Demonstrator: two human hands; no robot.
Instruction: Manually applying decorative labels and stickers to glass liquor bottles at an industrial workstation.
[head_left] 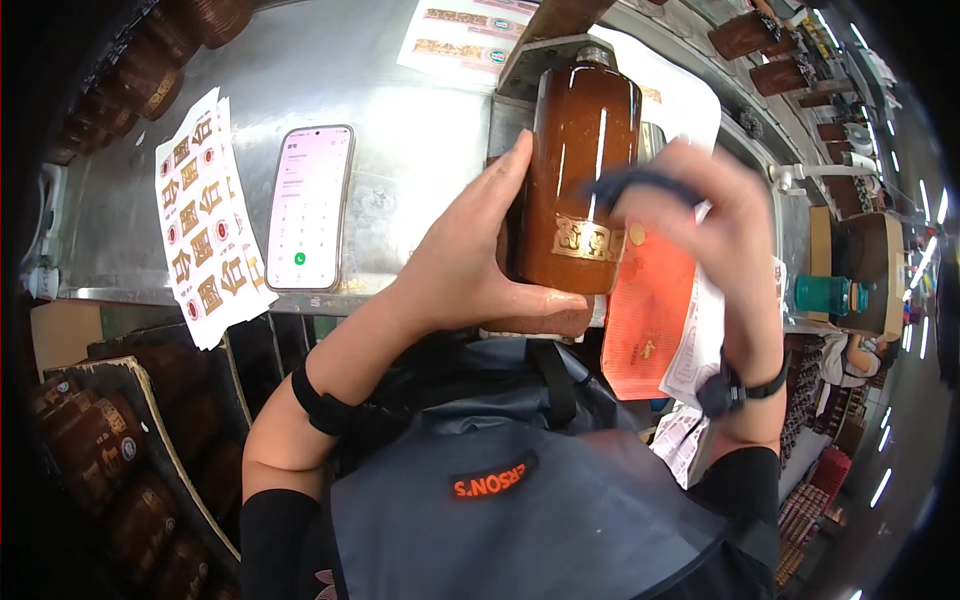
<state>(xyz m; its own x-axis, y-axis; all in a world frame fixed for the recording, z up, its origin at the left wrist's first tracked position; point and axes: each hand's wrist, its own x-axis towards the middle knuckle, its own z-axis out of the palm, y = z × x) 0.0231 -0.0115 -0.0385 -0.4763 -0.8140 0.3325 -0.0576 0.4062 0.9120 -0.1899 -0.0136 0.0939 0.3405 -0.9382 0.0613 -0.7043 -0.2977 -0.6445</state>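
Observation:
A glossy brown bottle (580, 150) lies tilted against a metal support, its neck away from me. My left hand (465, 250) grips its left side and base, thumb across the bottom and fingers along the side. A gold label (585, 238) sits on the bottle's lower part. My right hand (725, 215) is smeared by motion over the bottle's right side. In its fingers is a dark blue object (645, 183), seemingly a cloth or wiper, which reaches the bottle's surface; its exact kind is blurred. Beneath the right arm lies an orange-red printed sheet (650, 320).
A phone (312, 205) with a lit keypad screen lies on the metal table (430, 130). Left of it are gold-printed label sheets (205, 220). More brown bottles stand in a crate (100, 440) at lower left. A teal container (830, 295) and another person (855, 365) are at right.

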